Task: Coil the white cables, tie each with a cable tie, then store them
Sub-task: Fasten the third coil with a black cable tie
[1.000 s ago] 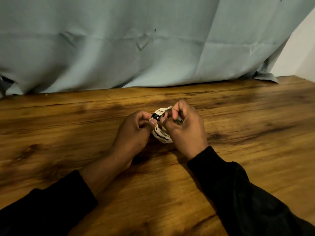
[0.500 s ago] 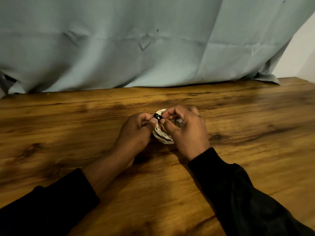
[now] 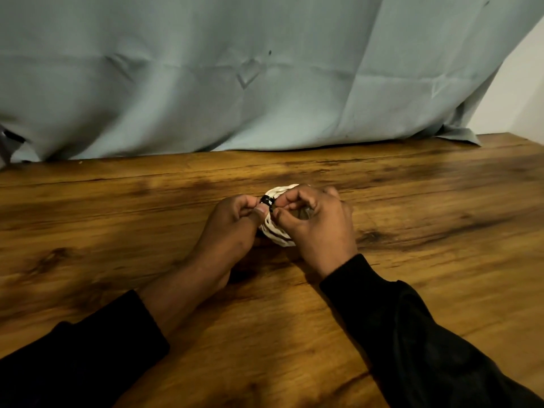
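A small coil of white cable (image 3: 278, 235) sits between both hands at the middle of the wooden table (image 3: 117, 231). A black cable tie (image 3: 268, 200) wraps the top of the coil. My left hand (image 3: 232, 228) pinches the tie with thumb and forefinger from the left. My right hand (image 3: 316, 223) curls over the coil from the right, its thumb and forefinger pinching at the tie and the coil. Most of the coil is hidden under my right hand.
A pale blue-grey cloth (image 3: 265, 75) hangs along the back edge of the table. A white wall (image 3: 515, 92) shows at the far right. Both black sleeves (image 3: 412, 334) lie on the near part of the table.
My right fingers have dropped lower over the coil and closed in on the tie. The left hand has stayed pinching the tie. The coil has barely moved.
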